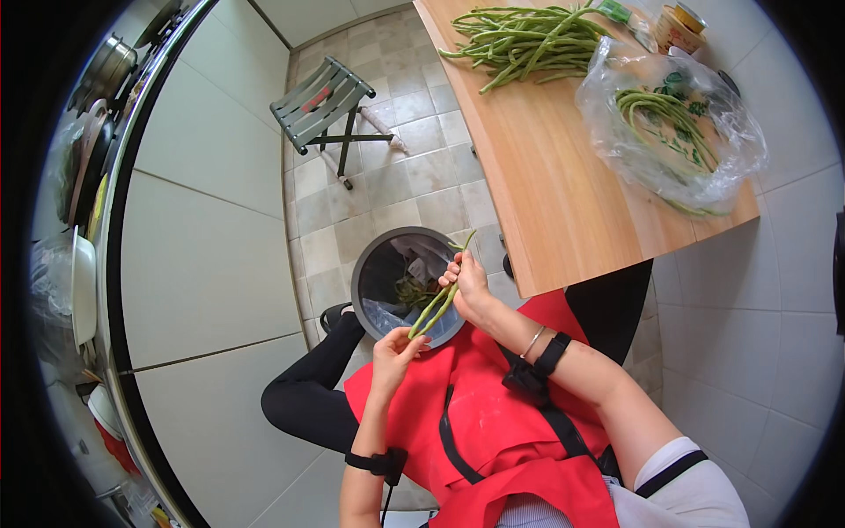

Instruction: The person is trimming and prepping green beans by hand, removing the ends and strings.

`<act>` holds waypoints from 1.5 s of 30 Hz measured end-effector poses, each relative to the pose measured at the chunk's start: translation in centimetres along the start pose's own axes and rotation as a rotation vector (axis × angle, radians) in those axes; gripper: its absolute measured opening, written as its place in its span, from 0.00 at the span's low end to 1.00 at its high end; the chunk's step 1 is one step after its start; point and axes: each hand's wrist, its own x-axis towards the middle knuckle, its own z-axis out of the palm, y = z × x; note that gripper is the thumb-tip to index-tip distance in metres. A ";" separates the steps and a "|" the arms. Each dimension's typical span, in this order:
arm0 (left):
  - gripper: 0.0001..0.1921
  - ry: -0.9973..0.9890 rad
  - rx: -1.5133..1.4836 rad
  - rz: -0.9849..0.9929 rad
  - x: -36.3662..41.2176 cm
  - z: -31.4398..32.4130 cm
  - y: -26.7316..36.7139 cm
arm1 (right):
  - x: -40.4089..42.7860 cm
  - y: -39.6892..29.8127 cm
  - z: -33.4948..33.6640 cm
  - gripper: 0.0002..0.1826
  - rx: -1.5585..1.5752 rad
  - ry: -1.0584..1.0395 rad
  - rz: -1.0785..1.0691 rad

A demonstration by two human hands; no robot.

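A small bunch of long green beans (434, 311) stretches between my two hands over the near rim of a grey trash bin (357, 297). My right hand (470, 280) is wrapped around the upper part, and the thin tips stick out past its fingers. Thumb and fingers of my left hand (396, 356) pinch the lower ends. Inside the bin, plant scraps (414, 290) and crumpled plastic lie on a clear liner. The exact number of beans in the grip is hard to tell.
A wooden table (528, 198) at the right carries a pile of long beans (528, 39), a clear plastic bag (607, 132) with more beans, and a tub (678, 30). A folding stool (323, 105) stands on the tiles. Pale cabinets (204, 264) line the left, below a cluttered counter.
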 end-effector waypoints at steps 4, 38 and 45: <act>0.10 0.144 -0.230 0.043 0.2 -0.3 -0.5 | 0.1 -0.2 -0.5 0.16 0.087 -0.008 0.053; 0.25 0.017 0.244 0.596 1.8 1.8 0.7 | -11.3 -1.0 5.6 0.11 -1.294 -0.704 -0.931; 0.23 0.246 0.359 0.686 1.7 4.3 7.3 | -16.3 -12.6 13.5 0.11 -1.102 -0.817 -0.781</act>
